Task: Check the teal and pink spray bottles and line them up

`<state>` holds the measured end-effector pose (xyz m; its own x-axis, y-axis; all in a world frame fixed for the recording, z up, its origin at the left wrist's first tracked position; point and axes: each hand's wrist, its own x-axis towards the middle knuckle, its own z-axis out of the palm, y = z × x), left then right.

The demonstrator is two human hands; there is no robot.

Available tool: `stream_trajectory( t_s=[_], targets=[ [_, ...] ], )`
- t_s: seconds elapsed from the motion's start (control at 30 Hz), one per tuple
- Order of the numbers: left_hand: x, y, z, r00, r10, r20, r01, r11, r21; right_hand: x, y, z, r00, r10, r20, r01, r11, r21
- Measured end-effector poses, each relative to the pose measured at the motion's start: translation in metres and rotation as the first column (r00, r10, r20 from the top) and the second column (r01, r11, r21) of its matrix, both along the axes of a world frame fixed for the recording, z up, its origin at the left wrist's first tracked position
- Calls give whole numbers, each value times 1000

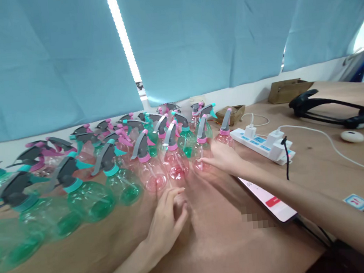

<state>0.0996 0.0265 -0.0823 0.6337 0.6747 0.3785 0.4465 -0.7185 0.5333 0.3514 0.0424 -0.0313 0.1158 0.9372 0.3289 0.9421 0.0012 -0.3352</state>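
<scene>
My right hand [223,156] reaches in from the right and grips a clear pink spray bottle [199,154] with a grey and pink trigger head. Its thumb lies across the bottle's front, while the other fingers are mostly hidden. Loosely curved, with thumb and fingers apart and nothing held, my left hand [166,218] rests over the table just in front of another pink spray bottle [153,175]. Between the hands stands a further pink spray bottle [176,164]. A pink bottle [225,138] is partly behind my right hand.
Green spray bottles [92,199] and pink ones crowd the table's left and back. At right lie a white power strip [259,144] with chargers, a lit phone [270,199], a black headset-like frame [332,110] and a white mouse-like object [352,136]. Cardboard boxes [288,91] stand behind.
</scene>
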Motion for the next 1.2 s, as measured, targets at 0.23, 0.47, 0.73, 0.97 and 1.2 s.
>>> stream_trajectory(
  t_s=[0.23,0.47,0.73,0.97,1.2],
  targets=[
    [1,1,3,1000,-4,-23,3,999,-45,-5,10,-3,997,20,-68,-17,999,47],
    [0,-1,3,1000,-14,-21,12,996,-88,-3,-18,-1,974,8,-225,29,987,159],
    [-1,4,0,1000,-28,-14,27,993,-115,58,-45,-8,911,-173,-375,266,940,213],
    [1,5,1,999,15,-33,-19,994,-107,78,-5,-34,925,-43,-379,137,965,224],
    [2,4,1,1000,20,-22,-23,994,-111,74,10,-43,907,-50,-419,162,958,237]
  ],
)
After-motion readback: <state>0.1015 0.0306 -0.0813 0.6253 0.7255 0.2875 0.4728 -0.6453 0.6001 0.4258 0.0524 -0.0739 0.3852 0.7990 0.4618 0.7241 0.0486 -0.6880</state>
